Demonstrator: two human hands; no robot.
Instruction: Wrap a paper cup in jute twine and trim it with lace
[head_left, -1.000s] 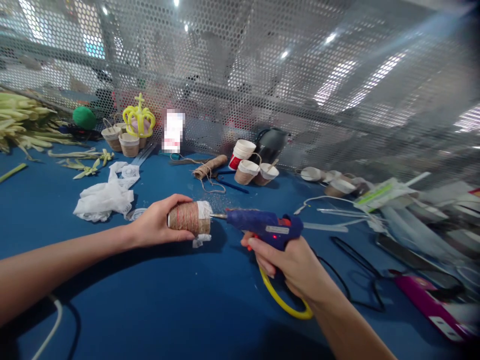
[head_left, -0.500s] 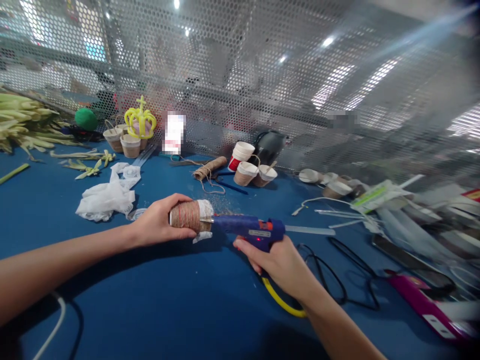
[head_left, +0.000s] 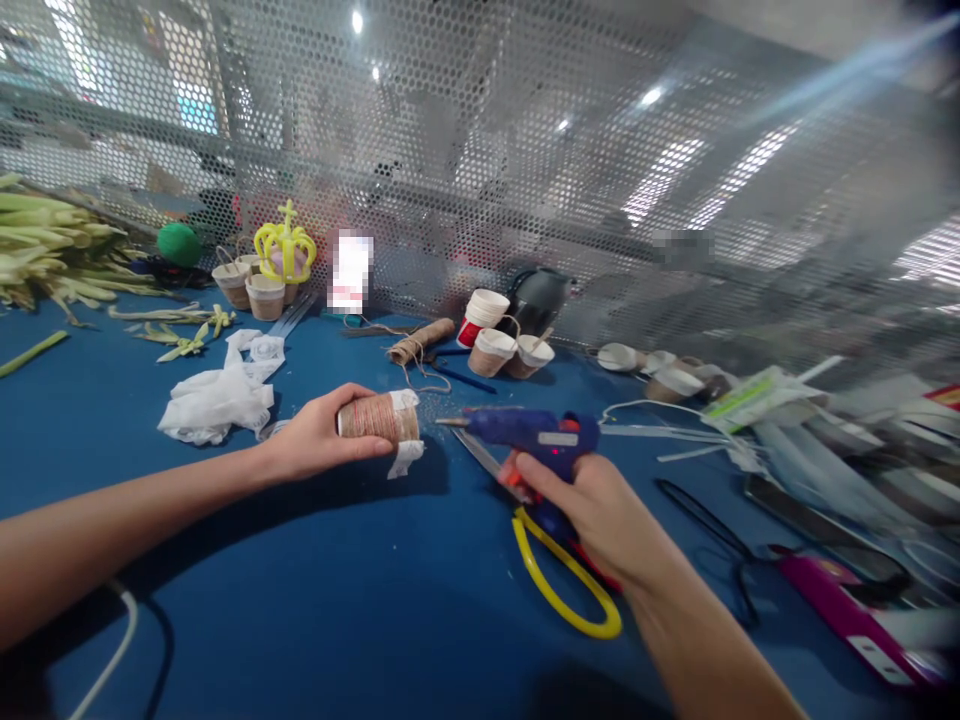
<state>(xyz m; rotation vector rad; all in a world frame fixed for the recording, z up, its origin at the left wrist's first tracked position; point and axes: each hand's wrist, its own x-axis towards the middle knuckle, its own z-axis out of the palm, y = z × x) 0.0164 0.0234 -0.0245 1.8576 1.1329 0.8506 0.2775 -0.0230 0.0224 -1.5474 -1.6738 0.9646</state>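
My left hand (head_left: 311,443) is closed round a paper cup wrapped in twine (head_left: 373,418), held on its side above the blue table (head_left: 337,600); a white lace strip (head_left: 406,456) hangs from the cup's rim. My right hand (head_left: 592,505) grips a blue hot glue gun (head_left: 536,437), finger by the trigger. Its nozzle points left at the cup with a small gap between them. Yellow-handled scissors (head_left: 562,580) lie on the table just under my right hand.
Twine roll (head_left: 418,340) and several small cups (head_left: 495,345) stand behind. White crumpled lace (head_left: 214,400) lies left, near a yellow crown (head_left: 285,250) and green leaves (head_left: 45,250). Glue sticks, black cable (head_left: 720,540) and a pink tool (head_left: 862,610) are right. A mesh wall (head_left: 525,150) closes the back.
The glue gun's nozzle was against the cup half a second ago; my right hand has pulled it back to the right, uncovering the scissors. My left hand still holds the cup.
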